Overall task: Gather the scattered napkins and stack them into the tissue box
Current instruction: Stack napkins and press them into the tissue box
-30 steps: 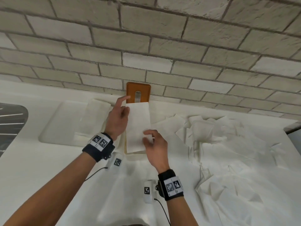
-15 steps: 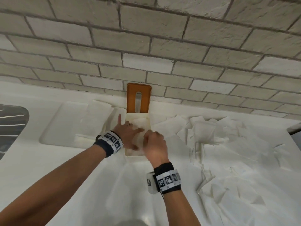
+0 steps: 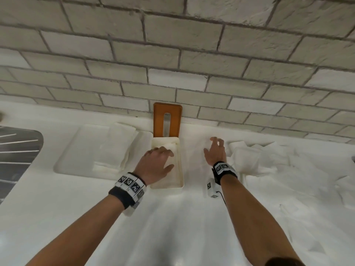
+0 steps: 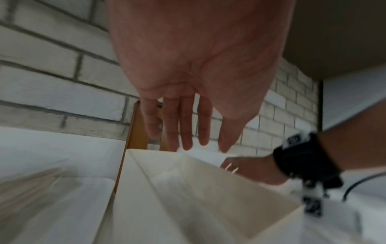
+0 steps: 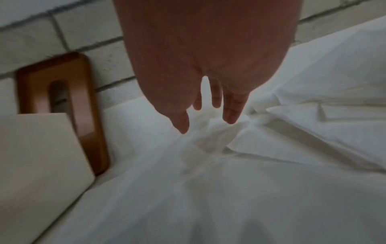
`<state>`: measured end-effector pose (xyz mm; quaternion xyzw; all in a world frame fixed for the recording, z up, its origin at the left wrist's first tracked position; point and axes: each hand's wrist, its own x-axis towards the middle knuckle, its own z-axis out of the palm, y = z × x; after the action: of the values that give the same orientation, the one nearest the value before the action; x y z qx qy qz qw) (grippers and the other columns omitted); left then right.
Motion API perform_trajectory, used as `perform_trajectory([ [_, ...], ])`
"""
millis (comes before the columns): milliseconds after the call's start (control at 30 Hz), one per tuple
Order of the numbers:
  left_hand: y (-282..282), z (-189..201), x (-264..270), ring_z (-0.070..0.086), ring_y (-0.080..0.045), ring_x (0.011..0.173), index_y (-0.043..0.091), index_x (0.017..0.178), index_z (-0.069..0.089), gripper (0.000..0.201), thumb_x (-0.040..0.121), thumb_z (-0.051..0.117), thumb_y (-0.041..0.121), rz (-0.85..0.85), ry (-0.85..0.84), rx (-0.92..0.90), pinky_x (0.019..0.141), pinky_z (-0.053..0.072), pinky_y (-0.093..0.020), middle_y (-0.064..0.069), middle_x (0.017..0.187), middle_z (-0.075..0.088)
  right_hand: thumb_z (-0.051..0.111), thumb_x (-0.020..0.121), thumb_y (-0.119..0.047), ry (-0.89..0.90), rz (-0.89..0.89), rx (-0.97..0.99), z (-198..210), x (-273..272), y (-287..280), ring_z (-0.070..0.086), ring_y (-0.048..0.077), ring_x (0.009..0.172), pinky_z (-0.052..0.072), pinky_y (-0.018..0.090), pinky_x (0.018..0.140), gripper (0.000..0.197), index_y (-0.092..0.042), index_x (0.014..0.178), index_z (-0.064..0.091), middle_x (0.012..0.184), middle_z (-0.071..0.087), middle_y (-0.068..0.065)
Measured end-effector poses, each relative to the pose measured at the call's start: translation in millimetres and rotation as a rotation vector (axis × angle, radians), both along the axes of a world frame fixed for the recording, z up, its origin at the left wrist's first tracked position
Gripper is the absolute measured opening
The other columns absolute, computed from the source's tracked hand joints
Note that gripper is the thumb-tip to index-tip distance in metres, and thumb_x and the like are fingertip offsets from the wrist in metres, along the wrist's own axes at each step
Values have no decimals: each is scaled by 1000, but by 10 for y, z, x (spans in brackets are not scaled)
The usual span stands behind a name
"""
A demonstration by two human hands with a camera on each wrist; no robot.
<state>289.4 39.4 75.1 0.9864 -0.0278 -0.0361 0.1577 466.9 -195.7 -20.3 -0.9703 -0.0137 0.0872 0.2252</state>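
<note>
The cream tissue box stands open against the brick wall, with its orange slotted lid propped upright behind it. White napkins lie inside. My left hand lies flat over them, fingers straight in the left wrist view, holding nothing. My right hand hovers just right of the box with loosely spread fingers over a flat napkin, gripping nothing. Several scattered napkins cover the counter to the right.
A shallow recess in the white counter left of the box holds folded napkins. A dark grooved surface sits at the far left edge. The brick wall closes off the back.
Both hands carried a napkin down into the box and pressed it in. My right hand has since left the box and moved right over the loose napkins; the left stays on the box.
</note>
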Motion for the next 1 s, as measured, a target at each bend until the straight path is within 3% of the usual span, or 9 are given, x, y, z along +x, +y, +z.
perform_trajectory([
  [133, -73, 37, -341, 67, -1, 101, 37, 106, 70, 9, 99, 64, 38, 53, -122, -357, 92, 57, -36, 20, 108, 72, 83, 89, -34, 137, -143, 31, -80, 133, -82, 37, 44, 148, 42, 54, 116, 95, -12, 162, 26, 164, 33, 14],
  [200, -99, 16, -478, 67, 3, 96, 35, 99, 72, 5, 99, 67, 33, 50, -113, -434, 90, 58, -32, 22, 100, 73, 81, 88, -37, 188, -110, -14, -73, 105, -97, 39, 43, 143, 44, 52, 112, 81, -11, 153, 40, 151, 50, 16],
  [267, -115, -5, -562, 68, 4, 94, 32, 98, 73, 6, 100, 69, 28, 58, -119, -481, 89, 58, -31, 22, 98, 75, 74, 93, -36, 199, -19, -59, -11, 11, -110, 40, 40, 143, 43, 50, 112, 59, -19, 146, 54, 139, 63, 13],
  [367, -121, 29, -594, 66, 5, 100, 30, 103, 75, 7, 98, 74, 24, 107, -173, -546, 90, 57, -30, 22, 103, 74, 69, 98, -43, 136, 76, -44, 175, -228, -147, 36, 37, 144, 38, 49, 113, 59, -24, 152, 55, 149, 58, 8],
  [467, -141, 174, -536, 54, 15, 114, 36, 122, 69, 28, 95, 78, 38, 181, -190, -573, 102, 50, -25, 28, 120, 64, 72, 96, -47, -2, 191, 46, 585, -515, -167, 44, 33, 137, 39, 50, 112, 46, -27, 138, 65, 140, 63, 6],
  [600, -221, 478, -310, 33, -2, 143, 48, 153, 36, 88, 81, 84, 63, 157, -164, -588, 116, 33, -29, 23, 154, 39, 80, 93, -47, -67, 331, 312, 1487, -981, -224, 60, 6, 122, 44, 29, 108, 36, -29, 123, 71, 125, 70, -18],
  [700, -217, 636, -154, 25, -6, 154, 51, 161, 16, 119, 69, 89, 71, 188, -94, -853, 123, 30, -37, 19, 168, 26, 83, 90, -51, -7, 369, 550, 2077, -1309, -266, 67, -1, 113, 49, 22, 101, 27, -39, 110, 72, 113, 75, -22],
  [833, -189, 681, -138, 63, -17, 134, 47, 161, 20, 108, 75, 83, 67, 121, 148, -1305, 112, 53, -45, -6, 151, 59, 85, 92, -29, 128, 290, 938, 2324, -1531, -226, 76, 22, 109, 60, 48, 101, 19, -30, 108, 76, 111, 81, 0],
  [1000, -251, 666, -201, 69, -35, 122, 29, 152, 50, 78, 85, 89, 36, 122, 134, -1588, 94, 62, -50, -15, 142, 66, 72, 103, -25, 208, 263, 1091, 2053, -1631, -52, 73, 28, 121, 58, 55, 105, 33, -15, 134, 67, 127, 77, 7],
])
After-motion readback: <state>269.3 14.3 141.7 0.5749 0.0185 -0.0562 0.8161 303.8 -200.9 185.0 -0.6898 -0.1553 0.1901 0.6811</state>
